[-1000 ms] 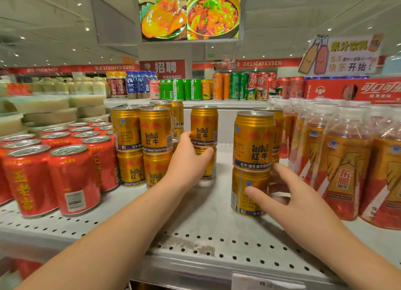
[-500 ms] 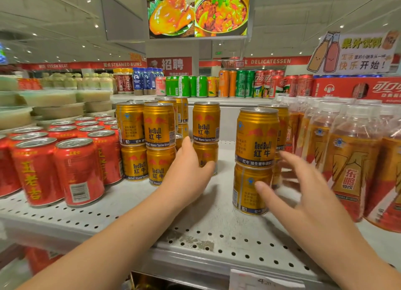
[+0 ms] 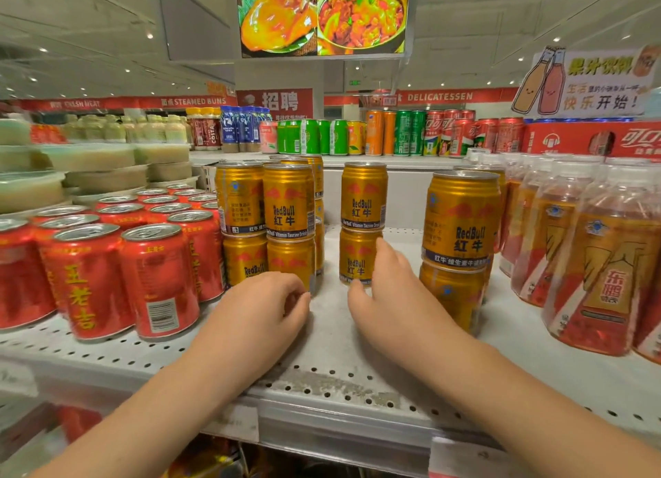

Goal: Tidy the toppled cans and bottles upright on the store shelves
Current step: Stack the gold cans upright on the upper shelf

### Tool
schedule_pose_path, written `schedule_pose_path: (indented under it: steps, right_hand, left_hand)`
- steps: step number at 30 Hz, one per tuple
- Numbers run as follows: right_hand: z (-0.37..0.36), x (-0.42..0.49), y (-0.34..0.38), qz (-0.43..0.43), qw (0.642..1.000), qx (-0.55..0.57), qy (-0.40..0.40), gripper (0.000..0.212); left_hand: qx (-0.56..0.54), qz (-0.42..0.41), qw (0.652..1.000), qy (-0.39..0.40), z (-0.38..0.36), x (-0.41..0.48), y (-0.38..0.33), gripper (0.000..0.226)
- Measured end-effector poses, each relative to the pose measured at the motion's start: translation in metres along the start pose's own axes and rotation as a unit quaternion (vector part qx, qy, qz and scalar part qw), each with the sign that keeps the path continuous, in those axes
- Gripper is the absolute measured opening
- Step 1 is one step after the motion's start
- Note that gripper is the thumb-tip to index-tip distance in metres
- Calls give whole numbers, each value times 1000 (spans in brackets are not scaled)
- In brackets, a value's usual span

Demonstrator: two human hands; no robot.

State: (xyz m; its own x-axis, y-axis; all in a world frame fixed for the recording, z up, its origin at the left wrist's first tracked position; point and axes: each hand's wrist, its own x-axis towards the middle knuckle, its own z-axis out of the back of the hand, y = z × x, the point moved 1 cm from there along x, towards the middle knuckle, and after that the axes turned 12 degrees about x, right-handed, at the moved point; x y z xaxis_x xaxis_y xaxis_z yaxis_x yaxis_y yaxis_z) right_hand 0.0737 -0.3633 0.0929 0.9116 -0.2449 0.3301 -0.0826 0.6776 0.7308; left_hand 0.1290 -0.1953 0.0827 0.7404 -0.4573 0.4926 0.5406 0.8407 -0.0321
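Note:
Gold Red Bull cans stand upright in two-high stacks on the white perforated shelf (image 3: 343,363). A cluster of stacks (image 3: 288,200) is at the left, a single stack (image 3: 364,197) in the middle and another stack (image 3: 461,220) at the right. My right hand (image 3: 390,302) reaches to the middle stack's lower can (image 3: 355,259), fingertips against its right side and thumb by its base. My left hand (image 3: 261,309) hovers in front of the left cluster with fingers loosely curled, holding nothing. No toppled can shows.
Red herbal tea cans (image 3: 157,281) crowd the shelf's left part. Wrapped packs of orange drink bottles (image 3: 604,263) stand at the right. A higher back shelf carries soda cans (image 3: 404,134) and red Coca-Cola cartons (image 3: 586,138). Bare shelf lies between my hands.
My left hand drew back from the middle stack toward the left cluster. My right hand left the right stack and moved left to the middle stack's lower can.

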Motion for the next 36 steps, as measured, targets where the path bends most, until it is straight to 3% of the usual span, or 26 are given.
schedule_pose_path:
  steps: [7, 10, 16, 24, 27, 29, 32, 36]
  right_hand:
    - [-19, 49, -3, -52, 991, 20, -124, 67]
    - [-21, 65, -5, -90, 985, 62, -135, 60]
    - [-26, 70, -17, -46, 982, 82, -166, 52]
    - [-23, 50, 5, -51, 989, 32, -133, 51]
    - [-8, 3, 15, 31, 992, -12, -119, 49]
    - [6, -40, 22, 120, 986, 15, -116, 36]
    - [33, -87, 16, 201, 957, -33, -207, 20]
    - [64, -102, -16, 122, 937, 8, -328, 11]
  left_hand:
    - [38, 35, 999, 13, -3, 10, 30, 41]
    - [14, 32, 999, 24, -5, 14, 33, 43]
    - [-5, 22, 1000, 5, -12, 14, 37, 38]
    - [-4, 16, 1000, 15, -14, 15, 35, 38]
    - [19, 7, 1000, 11, -15, 14, 34, 36]
    - [28, -4, 1000, 4, -16, 14, 34, 34]
    - [29, -13, 1000, -1, -16, 11, 32, 32]
    - [24, -27, 999, 6, -16, 13, 31, 30]
